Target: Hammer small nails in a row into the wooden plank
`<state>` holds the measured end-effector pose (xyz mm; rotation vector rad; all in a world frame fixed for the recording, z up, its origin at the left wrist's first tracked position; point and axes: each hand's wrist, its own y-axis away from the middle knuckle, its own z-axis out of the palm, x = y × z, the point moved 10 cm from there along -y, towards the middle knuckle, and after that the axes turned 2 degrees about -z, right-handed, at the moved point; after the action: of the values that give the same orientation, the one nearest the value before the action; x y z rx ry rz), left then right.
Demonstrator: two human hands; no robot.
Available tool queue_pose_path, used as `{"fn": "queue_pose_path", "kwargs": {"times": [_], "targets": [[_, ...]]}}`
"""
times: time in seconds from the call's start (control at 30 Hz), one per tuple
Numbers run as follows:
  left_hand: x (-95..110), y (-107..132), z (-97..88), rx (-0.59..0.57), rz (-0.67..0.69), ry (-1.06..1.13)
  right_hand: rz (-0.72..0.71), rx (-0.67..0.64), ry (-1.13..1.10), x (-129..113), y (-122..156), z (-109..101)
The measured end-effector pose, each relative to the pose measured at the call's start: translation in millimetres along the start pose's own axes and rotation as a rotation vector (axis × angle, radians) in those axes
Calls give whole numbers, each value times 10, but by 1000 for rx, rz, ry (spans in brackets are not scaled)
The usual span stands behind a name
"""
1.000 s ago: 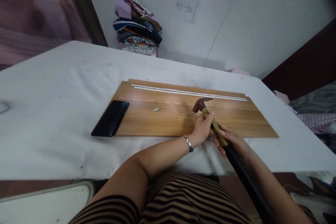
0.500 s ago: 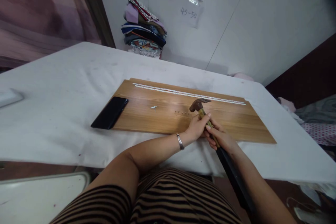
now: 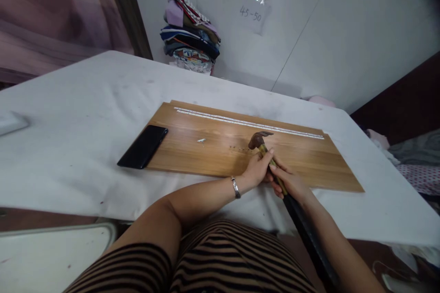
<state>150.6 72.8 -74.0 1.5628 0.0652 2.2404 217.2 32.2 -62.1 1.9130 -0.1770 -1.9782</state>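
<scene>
A claw hammer [image 3: 260, 140] with a rusty head and a yellow-and-black handle rests head-down on a long wooden board [image 3: 309, 160]. My left hand [image 3: 257, 170], with a bracelet at its wrist, is closed round the handle just below the head. My right hand [image 3: 290, 182] grips the same handle a little lower, its fingers wrapped round it. A short row of small nails [image 3: 239, 149] sits in the board just left of the hammer head. A loose nail [image 3: 201, 140] lies further left on the wood.
A black phone [image 3: 143, 146] lies across the board's left end. A thin metal strip [image 3: 247, 122] runs along the board's far edge. The board sits on a white table [image 3: 75, 119]. Folded clothes [image 3: 190, 32] are stacked against the far wall.
My right hand has slid up the handle toward my left hand since a second ago. The hammer head has stayed on the board; the view has shifted a little.
</scene>
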Motion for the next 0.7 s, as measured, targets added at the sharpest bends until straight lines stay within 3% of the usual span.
{"fn": "queue_pose_path", "kwargs": {"times": [0.4,0.7], "targets": [[-121,-59,-67,76,-50,31,10,2,55,-30,-19,29],[-95,-17,-31,52,-69,61,25,-1,61,2,-23,5]]}}
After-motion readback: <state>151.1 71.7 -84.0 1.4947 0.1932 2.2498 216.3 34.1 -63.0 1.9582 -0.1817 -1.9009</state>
